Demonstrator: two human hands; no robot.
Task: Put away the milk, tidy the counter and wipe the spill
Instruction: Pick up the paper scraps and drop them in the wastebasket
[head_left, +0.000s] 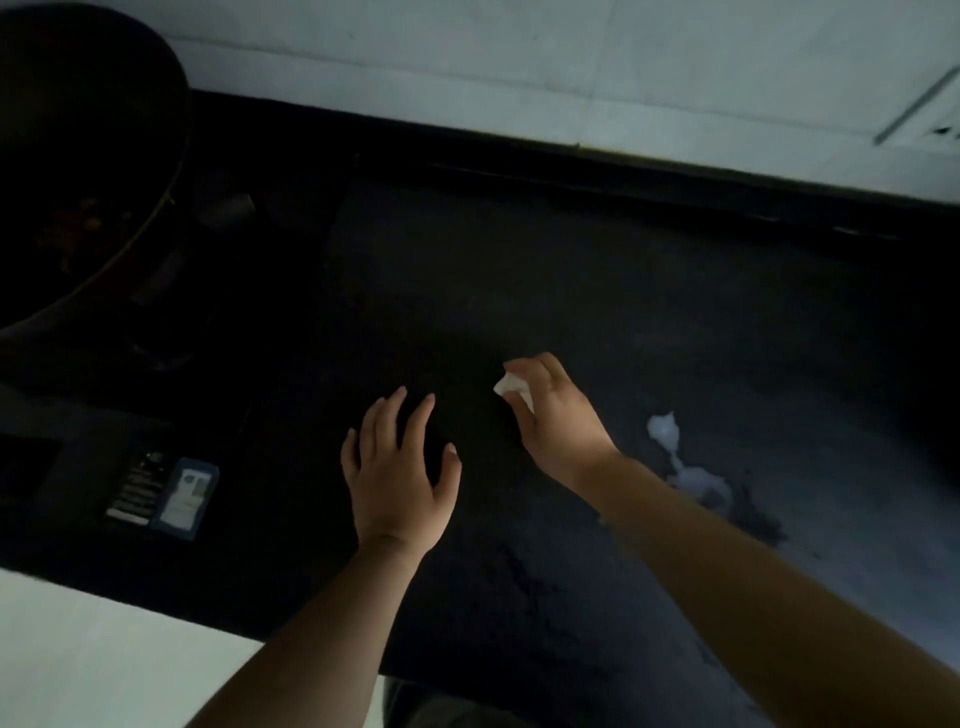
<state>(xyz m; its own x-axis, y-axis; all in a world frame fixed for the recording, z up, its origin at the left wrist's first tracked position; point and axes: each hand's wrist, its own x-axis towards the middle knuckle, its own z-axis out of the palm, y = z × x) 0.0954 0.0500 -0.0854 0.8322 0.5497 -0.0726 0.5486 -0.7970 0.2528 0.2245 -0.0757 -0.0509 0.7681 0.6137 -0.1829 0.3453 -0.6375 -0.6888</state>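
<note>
1. Stretching across most of the view, a dark counter (571, 270) runs from the left edge to the right, dimly lit and faintly mottled on its near right part.
2. A pale wall (519, 62) rises behind the counter along its whole far edge.
3. A large, dark, round pan (78, 156) fills the upper left corner. Its inside is too dim to read beyond some reddish-brown specks.
4. A pale, flat surface (104, 649) takes up the lower left corner, just below the counter's near edge.
5. Two bare forearms reach in from the bottom of the frame, the right one crossing above the near right part of the counter.
6. The left hand (400, 483) is released: palm down, fingers straight and spread, holding nothing, over the middle of the counter. Whether it touches the surface cannot be told.
7. The right hand (556, 415) sits just right of the left hand and a little farther from the person, with its fingers curled inward.
8. The spill (691, 467) is a whitish puddle on the counter, just right of the right wrist. It has a small blob at its far end, a thin neck, a wider pool nearer the person and a darker wet patch beside that.
9. Two small labels (166, 491) lie side by side on the dark surface at left, one dark with pale lines of print and one bluish. The print is too small to read.
10. A small crumpled white tissue (511, 387) is pinched between the right hand's fingertips and thumb. It sticks out on the hand's left side, well apart from the spill, and whether it meets the counter cannot be told.
</note>
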